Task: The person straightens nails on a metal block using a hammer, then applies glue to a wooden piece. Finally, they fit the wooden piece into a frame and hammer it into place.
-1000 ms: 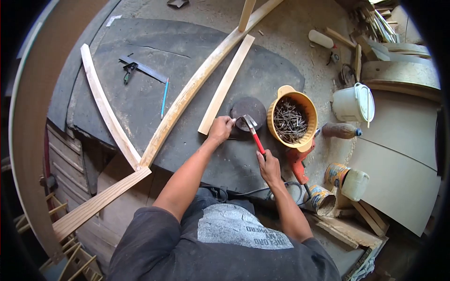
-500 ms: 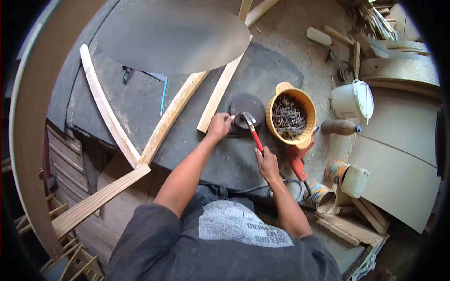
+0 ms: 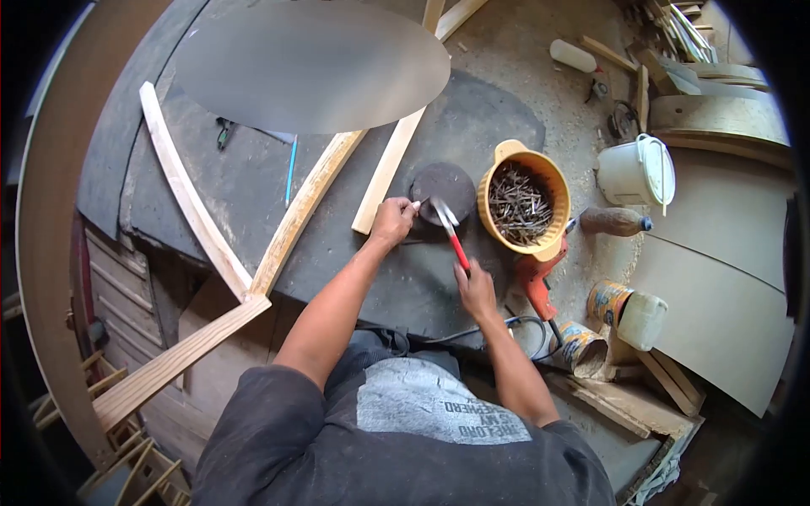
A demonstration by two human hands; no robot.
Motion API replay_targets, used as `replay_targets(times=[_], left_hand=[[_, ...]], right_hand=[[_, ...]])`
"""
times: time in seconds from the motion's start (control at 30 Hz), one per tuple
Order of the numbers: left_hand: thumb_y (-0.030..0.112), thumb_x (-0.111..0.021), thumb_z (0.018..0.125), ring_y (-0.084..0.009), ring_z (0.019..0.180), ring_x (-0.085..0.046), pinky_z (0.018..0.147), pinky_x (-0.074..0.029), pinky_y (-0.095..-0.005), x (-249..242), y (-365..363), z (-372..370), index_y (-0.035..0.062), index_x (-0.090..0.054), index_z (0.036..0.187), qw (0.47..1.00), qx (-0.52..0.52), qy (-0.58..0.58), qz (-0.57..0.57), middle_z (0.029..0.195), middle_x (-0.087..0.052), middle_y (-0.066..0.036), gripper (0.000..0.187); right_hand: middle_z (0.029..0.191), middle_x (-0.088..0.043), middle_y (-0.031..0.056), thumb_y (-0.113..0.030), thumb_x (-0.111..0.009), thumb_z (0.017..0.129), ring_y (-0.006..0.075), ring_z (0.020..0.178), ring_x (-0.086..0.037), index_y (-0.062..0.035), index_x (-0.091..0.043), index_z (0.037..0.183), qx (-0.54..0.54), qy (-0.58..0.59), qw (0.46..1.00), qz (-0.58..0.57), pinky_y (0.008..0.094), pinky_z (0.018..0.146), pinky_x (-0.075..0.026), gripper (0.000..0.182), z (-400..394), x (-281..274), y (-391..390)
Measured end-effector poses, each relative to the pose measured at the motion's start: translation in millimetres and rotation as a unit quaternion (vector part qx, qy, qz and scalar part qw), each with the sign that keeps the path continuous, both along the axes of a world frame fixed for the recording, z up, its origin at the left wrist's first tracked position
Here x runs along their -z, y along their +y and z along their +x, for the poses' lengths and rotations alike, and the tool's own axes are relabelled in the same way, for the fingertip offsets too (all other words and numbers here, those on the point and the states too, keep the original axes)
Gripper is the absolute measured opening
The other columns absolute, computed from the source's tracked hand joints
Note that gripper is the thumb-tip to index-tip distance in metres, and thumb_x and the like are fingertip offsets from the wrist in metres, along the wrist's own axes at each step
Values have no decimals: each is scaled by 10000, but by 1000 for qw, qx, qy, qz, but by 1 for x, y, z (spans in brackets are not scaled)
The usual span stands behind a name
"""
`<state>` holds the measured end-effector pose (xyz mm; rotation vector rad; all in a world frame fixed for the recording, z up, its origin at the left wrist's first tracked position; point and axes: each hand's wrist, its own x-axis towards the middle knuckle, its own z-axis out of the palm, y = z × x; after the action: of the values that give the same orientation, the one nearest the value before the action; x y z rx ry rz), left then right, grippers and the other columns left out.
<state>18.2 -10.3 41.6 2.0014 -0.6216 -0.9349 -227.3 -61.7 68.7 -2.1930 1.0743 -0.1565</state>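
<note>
My right hand [image 3: 477, 291] grips the red handle of a claw hammer [image 3: 456, 244]. The hammer's metal head is over a dark round block [image 3: 445, 181] lying on the grey worktop. At the block's left edge my left hand [image 3: 394, 221] is closed in a pinch. A thin nail seems to stick out from those fingertips over the block, close to the hammer head; its details are too small to make out. Right of the block stands a yellow tub [image 3: 483, 198] with handles, filled with loose nails [image 3: 519, 202].
Wooden strips [image 3: 308, 207] lie left of my hands, beside a blue pencil [image 3: 292, 173]. An orange power tool [image 3: 537, 282] with a cable sits below the tub. Further right are a white bucket [image 3: 620, 177], a bottle [image 3: 609, 222] and cans [image 3: 582, 347]. A grey blur covers the upper left.
The hammer head has shifted slightly down and left over the block. My left hand keeps its pinch at the block's edge. The whole view has moved a little.
</note>
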Motion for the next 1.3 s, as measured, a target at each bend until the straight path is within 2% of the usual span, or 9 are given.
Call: replay_targets(times=[0.13, 0.2, 0.3, 0.43, 0.5, 0.6, 0.73, 0.93, 1.3], left_hand=[[273, -616, 941, -313, 609, -630, 602, -463, -419, -2, 10, -2, -15, -655, 816, 998, -3, -52, -42, 663, -634, -185, 316], [249, -616, 938, -434, 717, -600, 640, -451, -458, -5, 19, -6, -13, -629, 859, 992, 28, -121, -14, 742, -608, -239, 274], [210, -653, 906, -390, 798, -637, 702, -479, -446, -22, 29, -13, 12, -661, 931, 972, 63, -228, -1, 861, -652, -205, 200], [193, -672, 884, -354, 920, -638, 767, -487, -429, -40, 25, -14, 32, -677, 1003, 951, 121, -285, 6, 1001, -667, -154, 200], [188, -679, 874, -326, 1009, -606, 837, -470, -419, -63, 17, -15, 40, -678, 1044, 881, 168, -441, 34, 1056, -658, -110, 226], [187, -679, 869, -315, 1026, -577, 878, -448, -413, -104, -22, -24, 49, -686, 1035, 862, 195, -465, 59, 1042, -657, -97, 216], [168, -676, 867, -311, 971, -582, 862, -454, -409, -113, -87, -45, 37, -690, 987, 862, 241, -428, -126, 1008, -667, -106, 178], [159, -670, 860, -300, 958, -588, 859, -462, -411, -99, -156, -93, 39, -695, 966, 841, 327, -404, -149, 997, -647, -104, 163], [119, -653, 821, -323, 957, -583, 857, -475, -435, -89, -183, -101, 19, -669, 875, 805, 396, -439, -51, 938, -620, -136, 115]], right_hand=[[721, -621, 242, -322, -612, 950, 489, 710, -605, -66, -553, 925, 73, -37, 997, 0, 552, 581, -439, 265, -28, 5, 17], [747, -615, 197, -289, -649, 926, 427, 724, -624, -56, -580, 956, 106, -39, 993, -35, 487, 602, -460, 246, -39, 4, 15], [909, -592, 111, -344, -721, 830, 315, 891, -591, -73, -608, 1000, 21, -27, 992, -118, 419, 759, -472, 339, -53, 13, 10], [924, -588, 119, -466, -657, 859, 336, 980, -554, -79, -643, 940, 41, -20, 984, -171, 485, 862, -411, 395, -43, 20, 1], [938, -590, 117, -485, -630, 872, 331, 984, -554, -80, -644, 922, 37, -18, 987, -155, 482, 876, -413, 408, -34, 18, -5], [954, -593, 109, -482, -582, 898, 314, 987, -553, -85, -644, 890, 24, -4, 993, -115, 476, 908, -420, 402, -20, 33, -14], [912, -574, 84, -395, -594, 885, 284, 949, -552, -114, -628, 851, 66, -16, 981, -180, 459, 879, -437, 284, -12, 48, -19], [950, -572, 72, -385, -584, 875, 272, 969, -548, -135, -615, 894, 70, 9, 980, -186, 480, 907, -442, 252, -12, 53, -16], [951, -542, 62, -389, -598, 853, 265, 979, -519, -152, -596, 907, 87, -23, 973, -215, 478, 918, -430, 243, -12, 56, -16]])
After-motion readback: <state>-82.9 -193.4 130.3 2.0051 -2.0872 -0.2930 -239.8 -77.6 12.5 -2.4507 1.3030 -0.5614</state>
